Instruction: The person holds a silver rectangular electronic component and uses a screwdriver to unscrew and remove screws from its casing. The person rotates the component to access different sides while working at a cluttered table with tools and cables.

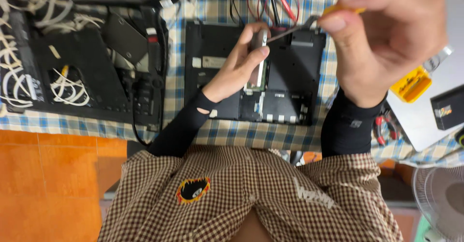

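Gripping small drive (261, 58) upright over open laptop base (295, 78): left hand (237, 68); right hand (386, 34) pinches yellow-handled screwdriver (309, 22).

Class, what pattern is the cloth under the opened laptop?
Blue-and-white check tablecloth, seen best in the head view.

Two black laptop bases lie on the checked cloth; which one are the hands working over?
The opened laptop base at centre, directly under the left hand and right hand. The other laptop base, far left, is strewn with white cables and untouched.
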